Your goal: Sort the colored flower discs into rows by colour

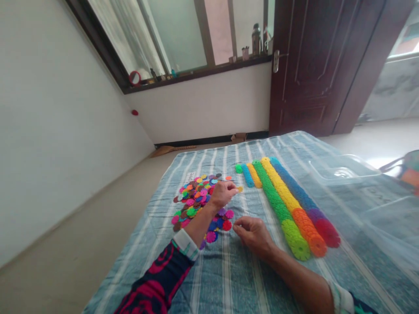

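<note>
My left hand pinches a small yellow notched disc at its fingertips, above the right side of a loose pile of colourful plastic discs. My right hand is closed, thumb and fingers together, just right of a red disc at the pile's edge. Whether anything sits in its fingertips I cannot make out. To the right lie long rows of overlapping discs: a green row, a yellow and orange row and a blue, purple and red row.
Short blue and yellow rows and a small green stack lie beyond my hands. A clear plastic box stands at right on the striped cloth. A dark door rises behind.
</note>
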`<state>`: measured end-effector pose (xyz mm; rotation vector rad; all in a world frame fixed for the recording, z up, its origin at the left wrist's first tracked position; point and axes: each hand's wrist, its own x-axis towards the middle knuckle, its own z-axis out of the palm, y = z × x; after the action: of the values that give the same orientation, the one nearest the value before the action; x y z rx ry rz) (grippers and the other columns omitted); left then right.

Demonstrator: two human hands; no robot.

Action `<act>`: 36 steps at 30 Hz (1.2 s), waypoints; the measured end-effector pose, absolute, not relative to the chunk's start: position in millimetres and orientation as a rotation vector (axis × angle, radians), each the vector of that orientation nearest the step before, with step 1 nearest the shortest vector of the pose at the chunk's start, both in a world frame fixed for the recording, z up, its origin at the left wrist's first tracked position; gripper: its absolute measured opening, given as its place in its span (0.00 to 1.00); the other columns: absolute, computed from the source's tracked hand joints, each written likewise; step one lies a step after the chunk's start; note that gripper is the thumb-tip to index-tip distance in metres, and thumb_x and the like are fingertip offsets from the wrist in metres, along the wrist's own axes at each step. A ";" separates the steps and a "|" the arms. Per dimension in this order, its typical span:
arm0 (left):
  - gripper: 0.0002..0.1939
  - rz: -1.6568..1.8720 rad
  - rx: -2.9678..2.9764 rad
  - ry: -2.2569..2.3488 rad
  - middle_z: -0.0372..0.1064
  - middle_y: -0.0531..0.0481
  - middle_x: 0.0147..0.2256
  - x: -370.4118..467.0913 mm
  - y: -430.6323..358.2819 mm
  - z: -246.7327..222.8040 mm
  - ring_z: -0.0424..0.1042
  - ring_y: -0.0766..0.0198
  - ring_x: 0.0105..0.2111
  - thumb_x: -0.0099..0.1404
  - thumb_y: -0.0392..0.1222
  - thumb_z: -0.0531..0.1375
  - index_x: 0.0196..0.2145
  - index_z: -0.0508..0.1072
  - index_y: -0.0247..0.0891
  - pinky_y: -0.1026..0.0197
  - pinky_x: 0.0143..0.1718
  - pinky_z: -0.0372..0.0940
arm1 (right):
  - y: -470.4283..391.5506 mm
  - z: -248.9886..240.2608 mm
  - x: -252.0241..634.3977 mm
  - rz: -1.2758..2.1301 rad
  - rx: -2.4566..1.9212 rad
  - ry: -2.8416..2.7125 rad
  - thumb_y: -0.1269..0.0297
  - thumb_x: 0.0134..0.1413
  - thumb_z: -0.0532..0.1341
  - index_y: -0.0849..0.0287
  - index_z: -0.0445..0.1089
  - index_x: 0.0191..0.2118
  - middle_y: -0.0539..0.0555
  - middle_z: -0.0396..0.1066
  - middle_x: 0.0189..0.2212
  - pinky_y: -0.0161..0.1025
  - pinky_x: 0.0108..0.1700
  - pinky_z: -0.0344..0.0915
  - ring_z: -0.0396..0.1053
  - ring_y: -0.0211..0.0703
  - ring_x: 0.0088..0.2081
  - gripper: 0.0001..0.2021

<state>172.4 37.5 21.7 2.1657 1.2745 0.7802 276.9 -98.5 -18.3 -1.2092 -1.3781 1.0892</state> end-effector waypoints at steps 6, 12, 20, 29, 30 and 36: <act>0.07 0.666 2.334 1.294 0.69 0.52 0.23 236.7 55.5 3.0 0.64 0.68 0.25 0.51 0.35 0.57 0.23 0.75 0.34 0.66 0.28 0.57 | -95.1 -22.0 276.4 1.042 -1.186 -1.400 0.67 0.48 0.57 0.61 0.72 0.24 0.45 0.60 0.14 0.31 0.22 0.52 0.56 0.33 0.18 0.08; 0.08 0.513 2.377 1.406 0.73 0.51 0.25 254.1 62.4 1.0 0.67 0.67 0.27 0.51 0.35 0.57 0.26 0.77 0.34 0.66 0.29 0.57 | -94.1 -23.7 275.3 0.990 -1.177 -1.431 0.69 0.48 0.57 0.60 0.73 0.24 0.46 0.62 0.15 0.32 0.24 0.53 0.58 0.33 0.18 0.08; 0.08 0.524 2.331 1.498 0.74 0.49 0.26 257.3 64.9 -3.4 0.69 0.66 0.28 0.52 0.36 0.57 0.27 0.77 0.34 0.66 0.29 0.57 | -94.4 -21.7 276.3 0.985 -1.174 -1.471 0.70 0.49 0.57 0.60 0.75 0.26 0.46 0.66 0.16 0.31 0.23 0.53 0.60 0.33 0.19 0.08; 0.08 0.526 2.353 1.570 0.75 0.49 0.29 256.7 61.7 0.8 0.71 0.64 0.32 0.54 0.38 0.58 0.28 0.77 0.36 0.65 0.32 0.59 | -94.0 -26.1 275.3 0.951 -1.226 -1.485 0.69 0.49 0.58 0.59 0.75 0.27 0.47 0.67 0.16 0.31 0.24 0.54 0.62 0.35 0.20 0.08; 0.07 0.529 2.364 1.589 0.75 0.49 0.30 256.2 60.4 1.4 0.71 0.64 0.32 0.54 0.39 0.59 0.29 0.77 0.36 0.65 0.32 0.59 | -94.0 -26.0 275.2 0.952 -1.227 -1.486 0.69 0.49 0.58 0.59 0.75 0.27 0.47 0.67 0.17 0.31 0.25 0.54 0.63 0.35 0.20 0.08; 0.11 0.498 2.436 1.658 0.74 0.47 0.35 252.0 53.2 -2.4 0.71 0.62 0.35 0.53 0.43 0.61 0.34 0.75 0.37 0.64 0.34 0.60 | -94.0 -24.0 275.6 0.937 -1.230 -1.527 0.70 0.48 0.58 0.59 0.76 0.28 0.48 0.69 0.19 0.32 0.26 0.54 0.64 0.36 0.22 0.08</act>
<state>252.0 53.2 -2.4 2.4355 1.6584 0.4983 275.6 -94.0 -24.0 -1.2300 -1.5267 0.9368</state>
